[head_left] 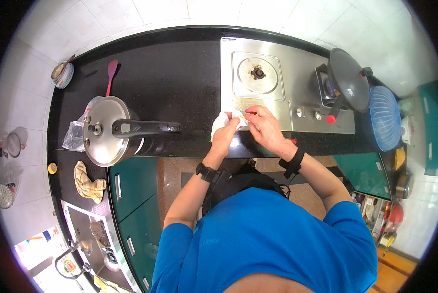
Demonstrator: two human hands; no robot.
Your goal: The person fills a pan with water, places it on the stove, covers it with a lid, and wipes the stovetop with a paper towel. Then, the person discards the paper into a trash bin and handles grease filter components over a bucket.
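Observation:
A crumpled white cloth or tissue (219, 121) is in my left hand (224, 134), its fingers closed around it at the front edge of the steel stove (277, 117). My right hand (268, 131) meets it from the right, thumb and fingers pinched near the white material; what those fingertips hold is too small to make out. Yellowish smears show on the steel just beyond my hands. Behind them is the left burner (257, 73), uncovered, with brown residue around its centre.
A pressure cooker (104, 132) stands at the left, its handle pointing right. Behind it lies a red spatula (111, 75). A lidded wok (348, 80) and a blue basket (385, 118) are at the right. A patterned cloth (88, 183) lies near the sink (99, 244).

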